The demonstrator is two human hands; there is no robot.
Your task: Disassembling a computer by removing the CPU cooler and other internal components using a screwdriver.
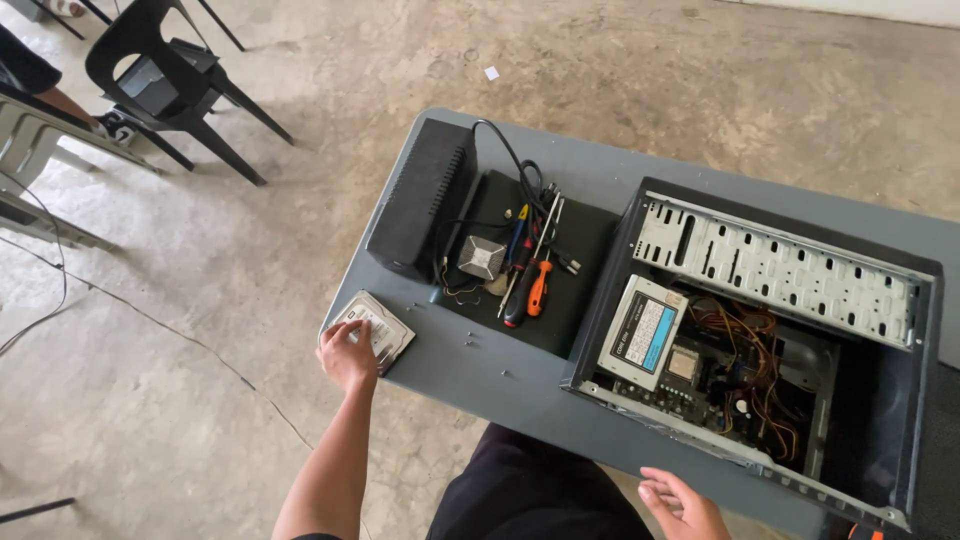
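Two bare hands work at a grey table (500, 385) seen from above. The left hand (347, 355), at the lower left of the frame, lies on the near corner of a flat silver hard drive (380, 328), fingers curled over its edge in a light grip; the drive rests on the table's left corner. The right hand (680, 505), at the bottom edge right of centre, is open with fingers loosely spread, just beside the lower rim of an open computer case (920, 400), and holds nothing.

The case lies on its side at the right of the frame, showing a perforated metal drive cage (780, 265), a boxy power supply (642, 332) and a tangle of coloured wires (755, 350). In the middle, a black side panel (580, 270) carries an orange-handled screwdriver (539, 288), a red-and-black screwdriver (518, 290), a small metal heatsink (481, 257) and a black cable (505, 150). A black box (420, 195) stands against the panel's left edge. A few small screws (468, 343) lie on the table between drive and panel. A black chair (170, 75) stands on the concrete floor (150, 400) at the upper left.
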